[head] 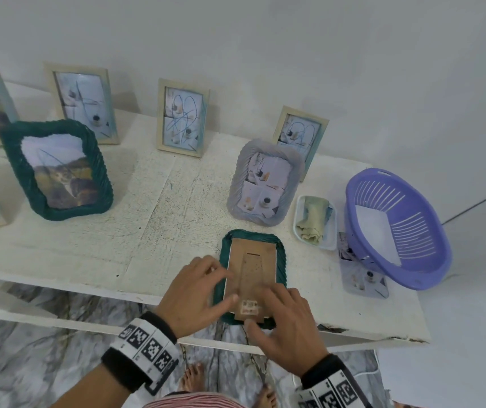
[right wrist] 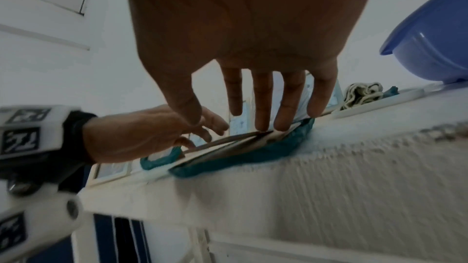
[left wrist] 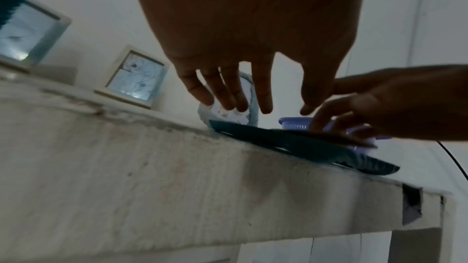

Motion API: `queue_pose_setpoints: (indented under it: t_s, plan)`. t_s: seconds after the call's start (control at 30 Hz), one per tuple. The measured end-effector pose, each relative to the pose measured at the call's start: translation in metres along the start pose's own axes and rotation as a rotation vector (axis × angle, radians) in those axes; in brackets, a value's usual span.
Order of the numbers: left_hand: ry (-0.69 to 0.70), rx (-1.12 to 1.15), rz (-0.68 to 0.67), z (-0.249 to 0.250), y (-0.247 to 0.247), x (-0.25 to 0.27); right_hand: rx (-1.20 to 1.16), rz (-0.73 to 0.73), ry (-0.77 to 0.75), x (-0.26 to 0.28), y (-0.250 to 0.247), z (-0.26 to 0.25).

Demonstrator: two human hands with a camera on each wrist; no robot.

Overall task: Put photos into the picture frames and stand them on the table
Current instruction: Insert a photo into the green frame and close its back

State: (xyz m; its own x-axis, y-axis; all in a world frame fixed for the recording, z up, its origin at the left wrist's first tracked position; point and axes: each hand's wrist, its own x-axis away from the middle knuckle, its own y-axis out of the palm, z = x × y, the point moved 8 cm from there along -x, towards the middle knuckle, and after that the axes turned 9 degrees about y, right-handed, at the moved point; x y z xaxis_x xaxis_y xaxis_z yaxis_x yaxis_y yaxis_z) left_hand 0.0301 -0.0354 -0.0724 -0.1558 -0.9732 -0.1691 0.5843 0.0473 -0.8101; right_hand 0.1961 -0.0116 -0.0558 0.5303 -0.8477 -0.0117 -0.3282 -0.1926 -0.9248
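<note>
Both hands — left hand (head: 194, 293), right hand (head: 285, 322) — press flat-fingered, loose grip, on the face-down green frame (head: 280, 248).

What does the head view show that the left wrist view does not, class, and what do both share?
Only the head view shows the cardboard back of the face-down green frame with its barcode sticker, the standing green woven frame, the tray with a folded cloth and a loose photo. Only the left wrist view shows the table's front edge from below and the frame's near end jutting past it. Both show the left hand and right hand with fingers straight over that frame, and the purple basket.
</note>
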Motion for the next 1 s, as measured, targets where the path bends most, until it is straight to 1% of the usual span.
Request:
queue_pose_setpoints:
  t_s: [0.07,0.1,0.17,0.2,0.3,0.37,0.5,0.57,0.77,1.0]
  plan:
    - [0.056,-0.101,-0.035,0.006,0.009,-0.011,-0.085,0.016,0.060,-0.015,-0.010,0.008]
    - [0.061,-0.134,-0.070,0.007,0.015,-0.015,-0.130,0.039,0.096,-0.024,-0.015,0.013]
    - [0.031,-0.166,-0.133,0.005,0.027,-0.020,-0.146,0.089,0.171,-0.043,-0.023,0.028]
    - [0.024,-0.169,-0.130,0.005,0.029,-0.021,-0.117,0.083,0.213,-0.052,-0.023,0.036]
    - [0.038,-0.211,-0.082,0.008,0.025,-0.025,0.043,-0.041,0.332,-0.072,-0.012,0.054]
    - [0.052,-0.245,-0.066,0.008,0.023,-0.027,0.083,-0.092,0.365,-0.077,-0.006,0.057]
    - [0.058,-0.236,-0.059,0.009,0.023,-0.028,0.093,-0.079,0.331,-0.082,-0.006,0.054]
    - [0.058,-0.217,-0.060,0.009,0.024,-0.027,0.120,-0.098,0.314,-0.083,-0.004,0.055]
    - [0.051,-0.223,-0.079,0.009,0.023,-0.031,0.079,-0.155,0.309,-0.081,0.000,0.060]
    - [0.018,-0.155,-0.156,0.004,0.023,-0.030,-0.017,-0.094,0.318,-0.077,-0.001,0.060]
